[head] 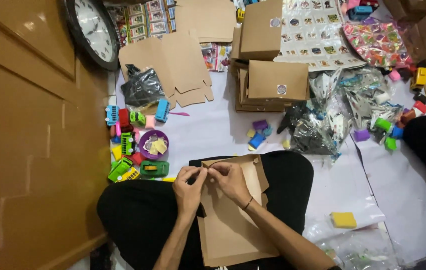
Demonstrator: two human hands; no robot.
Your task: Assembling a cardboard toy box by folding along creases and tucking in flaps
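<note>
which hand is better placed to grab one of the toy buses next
Left, probably. The toy buses lie in a cluster on the person's left, just beyond the left hand. The right hand sits farther over, also pinching the flat cardboard box, and would have to cross it.

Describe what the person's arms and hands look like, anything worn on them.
Both forearms are bare, with no sleeves in view and no gloves. The left hand wears nothing that shows. The right hand has a thin dark band around its wrist. No rings or watch can be made out.

bright, even light; soft shadows
</note>
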